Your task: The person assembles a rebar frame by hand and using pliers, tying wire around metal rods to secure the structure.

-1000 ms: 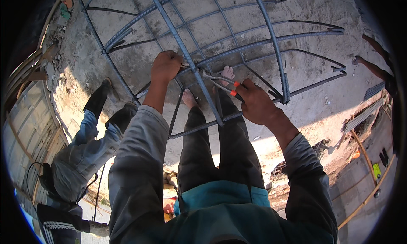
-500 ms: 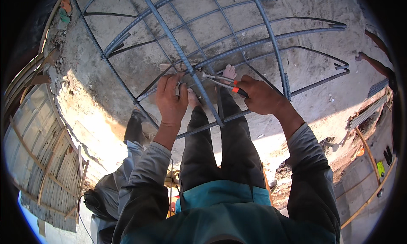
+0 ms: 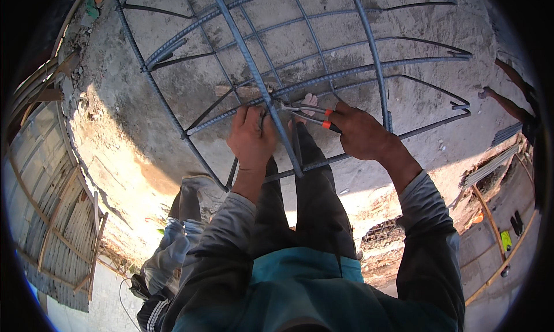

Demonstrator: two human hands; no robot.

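Note:
In my right hand (image 3: 365, 133) are metal pincers (image 3: 306, 108) with orange and dark grips. Their jaws meet the crossing of two ribbed steel bars, one long bar (image 3: 247, 56) running away from me and one crossbar (image 3: 323, 78). My left hand (image 3: 252, 137) is closed just left of that crossing, its fingers curled by the crossbar. What its fingertips hold is hidden. The bars belong to a rebar cage (image 3: 375, 49) with bent stirrups (image 3: 433, 85), spread out before me. Any tie wire at the jaws is too small to make out.
My bare foot (image 3: 310, 101) stands beneath the bars. Another person's leg (image 3: 187, 202) is close on my left; someone's arms (image 3: 511, 101) show at the right edge. Corrugated sheets (image 3: 63, 222) lean at left. A wooden pole (image 3: 502, 271) lies at lower right.
My left hand has moved right, closer to the long bar, with its fingers more curled. The pincers stay at the crossing. The view has shifted slightly.

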